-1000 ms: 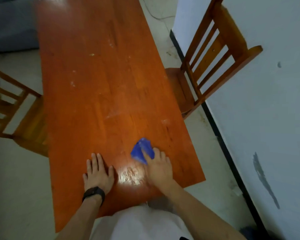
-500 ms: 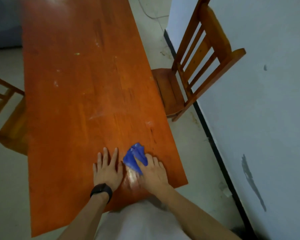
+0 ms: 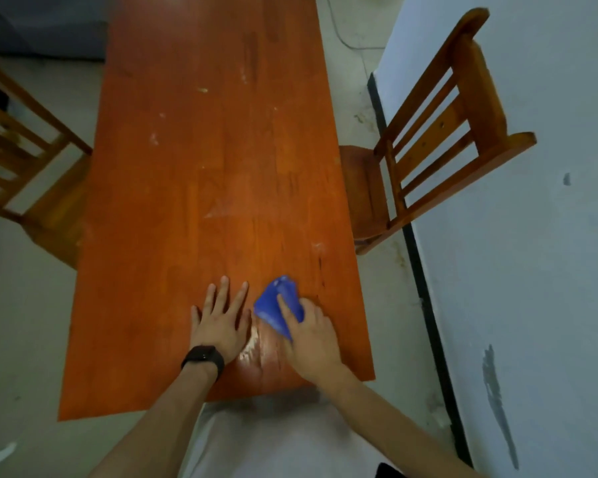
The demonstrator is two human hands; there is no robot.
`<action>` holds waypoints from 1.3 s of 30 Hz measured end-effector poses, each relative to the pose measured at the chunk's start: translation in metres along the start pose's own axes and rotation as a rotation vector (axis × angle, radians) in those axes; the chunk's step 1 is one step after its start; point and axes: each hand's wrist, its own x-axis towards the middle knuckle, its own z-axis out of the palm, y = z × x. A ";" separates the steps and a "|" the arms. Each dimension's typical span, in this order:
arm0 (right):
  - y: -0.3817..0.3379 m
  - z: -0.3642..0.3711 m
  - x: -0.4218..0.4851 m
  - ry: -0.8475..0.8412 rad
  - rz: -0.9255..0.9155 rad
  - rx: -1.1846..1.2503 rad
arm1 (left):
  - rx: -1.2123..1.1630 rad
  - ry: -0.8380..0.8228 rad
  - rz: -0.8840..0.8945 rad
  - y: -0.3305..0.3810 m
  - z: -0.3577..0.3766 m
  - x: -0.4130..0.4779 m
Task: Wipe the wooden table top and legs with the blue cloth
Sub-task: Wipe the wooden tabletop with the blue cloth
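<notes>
hands down on the long orange-brown wooden bench (image 3: 204,167), both of them near its close end. right hand (image 3: 311,339) is on the crumpled blue cloth (image 3: 277,305), pressing it onto the wood, and the fingers (image 3: 285,307) lie fairly straight, forefinger stretched right across the top of the fabric. the thumb is hidden behind the cloth, so whether it pinches from below i cannot tell. the cloth itself sits toward the bench's right side, well short of the right edge, bunched up into a small peak that points away from the person.

left hand (image 3: 218,326) rests flat on the wood just beside the cloth, palm down, fingers (image 3: 221,291) spread wide and holding nothing, with a black wristband (image 3: 202,358) on the wrist.

between the two hands a pale glossy smear (image 3: 256,350) shines on the surface. further up the bench, whitish scuffs and specks (image 3: 218,210) dot the wood.

a slatted wooden chair (image 3: 446,132) stands to the right, between the bench and the pale blue-grey wall (image 3: 532,270), and a second wooden chair (image 3: 25,174) sits on the left side, partly out of view. grey floor (image 3: 21,322) shows on both sides, and a black skirting strip (image 3: 425,305) runs along the foot of the wall.
</notes>
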 end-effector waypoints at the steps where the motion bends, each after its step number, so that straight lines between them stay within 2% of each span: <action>1: -0.010 0.009 -0.002 -0.036 -0.098 -0.019 | 0.001 -0.002 0.018 -0.005 -0.001 0.000; 3: -0.004 0.013 -0.001 -0.053 -0.204 -0.030 | 0.008 0.015 0.046 -0.016 -0.002 -0.002; 5: 0.024 0.003 0.007 0.010 -0.105 -0.087 | 0.001 0.054 0.026 -0.028 -0.006 -0.003; 8: 0.067 -0.030 0.030 0.036 0.471 0.155 | -0.019 0.102 -0.042 -0.046 -0.012 0.002; 9: 0.073 -0.039 0.039 0.108 0.617 0.225 | -0.027 0.124 -0.053 -0.051 -0.015 0.006; 10: 0.071 -0.044 0.048 0.196 0.685 0.294 | -0.042 0.143 -0.054 -0.055 -0.017 0.011; 12: 0.047 -0.049 0.067 0.276 0.603 0.327 | -0.072 0.170 -0.040 -0.059 -0.023 0.026; 15: -0.004 -0.020 0.094 0.139 0.173 0.054 | -0.089 0.165 -0.023 -0.057 -0.032 0.048; 17: -0.041 -0.001 0.109 0.040 -0.045 -0.043 | -0.094 0.154 -0.010 -0.059 -0.034 0.059; 19: -0.050 0.010 0.122 -0.019 -0.173 -0.120 | -0.082 0.119 0.003 -0.064 -0.034 0.065; 20: -0.039 0.009 0.124 -0.007 -0.175 -0.139 | -0.078 0.104 0.006 -0.067 -0.033 0.066; 21: -0.021 0.006 0.124 0.032 -0.099 -0.133 | -0.072 0.087 0.006 -0.068 -0.032 0.067; 22: 0.000 -0.002 0.122 0.074 0.067 -0.097 | -0.063 0.063 0.005 -0.069 -0.033 0.067; 25: 0.059 -0.035 0.116 0.161 0.707 0.126 | -0.043 0.011 0.011 -0.068 -0.036 0.067; 27: 0.075 -0.051 0.110 0.218 0.955 0.224 | -0.033 -0.004 0.018 -0.071 -0.037 0.067; 29: 0.073 -0.057 0.103 0.274 1.060 0.197 | -0.036 -0.020 0.023 -0.072 -0.037 0.068; 31: 0.055 -0.052 0.100 0.323 0.979 0.192 | -0.032 -0.032 0.030 -0.072 -0.037 0.068; 33: 0.022 -0.040 0.105 0.301 0.801 0.158 | -0.026 -0.035 0.038 -0.072 -0.038 0.068; 37: -0.028 -0.012 0.118 0.008 0.159 0.074 | -0.044 -0.038 0.027 -0.073 -0.037 0.069; 38: -0.017 -0.011 0.121 -0.033 0.088 0.012 | -0.044 -0.038 0.027 -0.074 -0.037 0.070; 39: -0.003 -0.018 0.123 -0.036 0.126 -0.008 | -0.045 -0.038 0.032 -0.074 -0.037 0.071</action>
